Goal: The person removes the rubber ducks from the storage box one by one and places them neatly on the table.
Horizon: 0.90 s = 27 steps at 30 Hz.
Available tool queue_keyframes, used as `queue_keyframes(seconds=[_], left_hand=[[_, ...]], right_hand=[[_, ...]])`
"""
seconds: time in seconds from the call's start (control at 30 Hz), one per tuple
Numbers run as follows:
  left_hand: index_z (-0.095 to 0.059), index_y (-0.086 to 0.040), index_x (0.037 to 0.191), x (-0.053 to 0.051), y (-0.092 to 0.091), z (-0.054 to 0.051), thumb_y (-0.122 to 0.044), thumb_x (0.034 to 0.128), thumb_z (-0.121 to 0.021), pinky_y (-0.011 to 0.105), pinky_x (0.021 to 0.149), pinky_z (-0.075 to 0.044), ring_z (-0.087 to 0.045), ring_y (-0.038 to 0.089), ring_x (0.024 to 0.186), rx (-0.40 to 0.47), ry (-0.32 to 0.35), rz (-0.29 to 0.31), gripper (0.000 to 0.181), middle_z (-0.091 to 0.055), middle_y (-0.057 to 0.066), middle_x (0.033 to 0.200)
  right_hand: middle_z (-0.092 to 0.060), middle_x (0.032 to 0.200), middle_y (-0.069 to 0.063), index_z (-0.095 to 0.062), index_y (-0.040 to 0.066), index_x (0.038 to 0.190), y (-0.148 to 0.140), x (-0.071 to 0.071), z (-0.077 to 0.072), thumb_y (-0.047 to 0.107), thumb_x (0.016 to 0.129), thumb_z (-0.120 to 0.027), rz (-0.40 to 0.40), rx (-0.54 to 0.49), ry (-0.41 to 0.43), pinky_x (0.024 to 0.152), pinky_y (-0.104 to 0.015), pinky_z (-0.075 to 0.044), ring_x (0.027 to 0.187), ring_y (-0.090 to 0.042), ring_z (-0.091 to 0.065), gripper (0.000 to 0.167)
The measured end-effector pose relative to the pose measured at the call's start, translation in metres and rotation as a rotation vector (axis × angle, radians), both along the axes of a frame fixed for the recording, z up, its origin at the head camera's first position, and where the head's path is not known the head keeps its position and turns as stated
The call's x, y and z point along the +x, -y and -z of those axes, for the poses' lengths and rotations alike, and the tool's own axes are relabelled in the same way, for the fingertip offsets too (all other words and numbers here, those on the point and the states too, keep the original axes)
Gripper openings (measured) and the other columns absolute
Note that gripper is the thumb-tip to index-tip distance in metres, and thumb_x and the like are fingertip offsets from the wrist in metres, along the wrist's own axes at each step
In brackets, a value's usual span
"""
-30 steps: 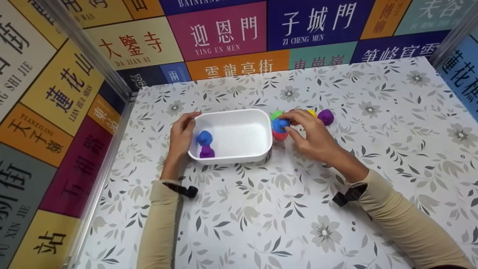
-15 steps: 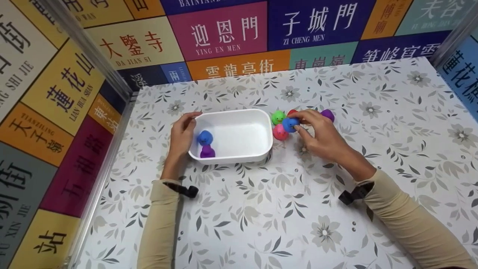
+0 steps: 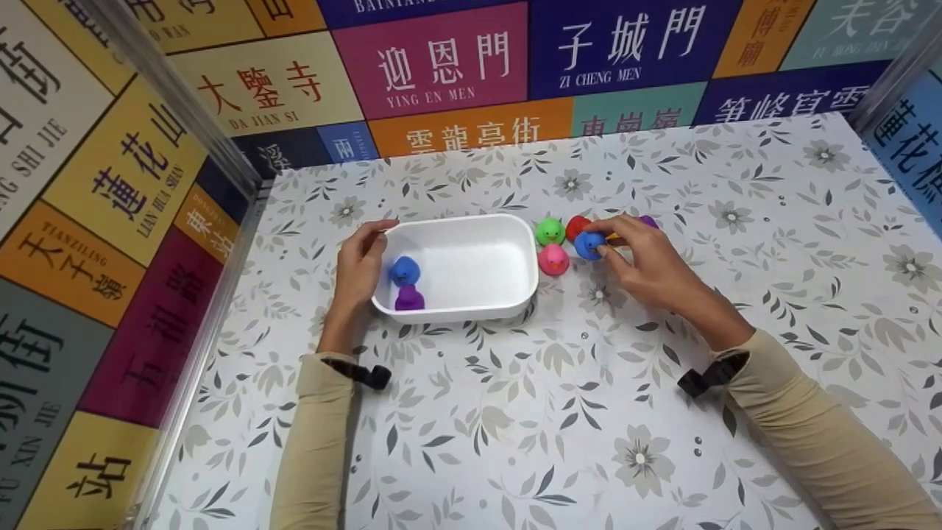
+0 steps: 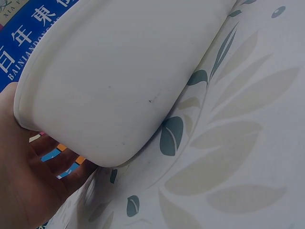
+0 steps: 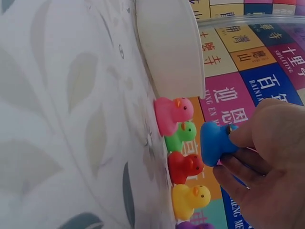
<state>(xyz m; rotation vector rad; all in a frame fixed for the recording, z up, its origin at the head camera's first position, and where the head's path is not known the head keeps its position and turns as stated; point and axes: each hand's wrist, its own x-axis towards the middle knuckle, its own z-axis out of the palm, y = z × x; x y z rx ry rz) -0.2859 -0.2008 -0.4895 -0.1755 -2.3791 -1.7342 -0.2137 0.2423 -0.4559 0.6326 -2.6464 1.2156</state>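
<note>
My right hand (image 3: 647, 261) pinches a blue rubber duck (image 3: 590, 245) between thumb and fingertips. In the right wrist view this duck (image 5: 217, 143) is raised, apart from the row of ducks on the table. A pink duck (image 3: 553, 260), a green duck (image 3: 550, 232) and a red duck (image 3: 578, 227) stand right of a white box (image 3: 478, 315). A yellow duck (image 5: 189, 200) and a purple duck (image 5: 195, 225) are mostly behind my hand in the head view. With its left hand (image 3: 359, 258), the person holds the box's left end; the left wrist view shows fingers along its wall.
Inside the box, at its left end, lie another blue duck (image 3: 404, 271) and a purple duck (image 3: 409, 298). The table (image 3: 515, 427) has a leaf-patterned cover. Walls with coloured lettered panels (image 3: 449, 62) stand at the back and sides.
My right hand has carried the blue duck rightward, away from the box, uncovering the pink, green and red ducks. The left hand and the box have stayed put.
</note>
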Motion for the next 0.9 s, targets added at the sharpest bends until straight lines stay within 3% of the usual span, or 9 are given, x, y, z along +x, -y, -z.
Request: queue_keyframes(seconds=[0.2, 0.57, 0.8, 0.9], left_hand=[[-0.076, -0.009, 0.132, 0.000, 0.001, 0.001, -0.008, 0.1083, -0.055, 0.025, 0.096, -0.044, -0.062, 0.021, 0.108, -0.025, -0.007, -0.006, 0.031, -0.075, 0.013, 0.129], [-0.076, -0.009, 0.132, -0.001, 0.001, 0.002, -0.008, 0.1082, -0.055, 0.028, 0.107, -0.045, -0.065, 0.024, 0.122, -0.004, 0.004, -0.002, 0.032, -0.074, 0.011, 0.134], [-0.076, -0.009, 0.131, -0.002, 0.001, 0.001, -0.008, 0.1084, -0.055, 0.026, 0.096, -0.047, -0.066, 0.022, 0.109, -0.042, -0.018, -0.007, 0.031, -0.076, 0.014, 0.127], [-0.076, -0.008, 0.131, -0.002, 0.001, 0.002, -0.008, 0.1078, -0.055, 0.025, 0.098, -0.047, -0.066, 0.020, 0.111, -0.052, -0.020, -0.012, 0.031, -0.076, 0.012, 0.130]], right_hand=[[-0.067, 0.135, -0.014, -0.067, 0.003, 0.139, -0.003, -0.002, 0.005, 0.000, 0.106, -0.063, -0.019, 0.030, 0.068, 0.110, -0.055, -0.054, 0.131, -0.036, -0.066, 0.033], [-0.066, 0.136, -0.012, -0.065, 0.006, 0.141, -0.004, -0.003, 0.013, 0.002, 0.106, -0.063, -0.036, 0.106, 0.176, 0.114, -0.054, -0.051, 0.129, -0.031, -0.063, 0.035], [-0.065, 0.140, -0.010, -0.064, 0.011, 0.144, -0.004, -0.003, 0.015, 0.003, 0.105, -0.064, -0.015, 0.142, 0.203, 0.121, -0.059, -0.040, 0.137, -0.032, -0.057, 0.039], [-0.065, 0.141, -0.010, -0.064, 0.011, 0.144, -0.004, -0.003, 0.016, 0.001, 0.105, -0.063, -0.013, 0.142, 0.204, 0.122, -0.059, -0.040, 0.138, -0.033, -0.056, 0.040]])
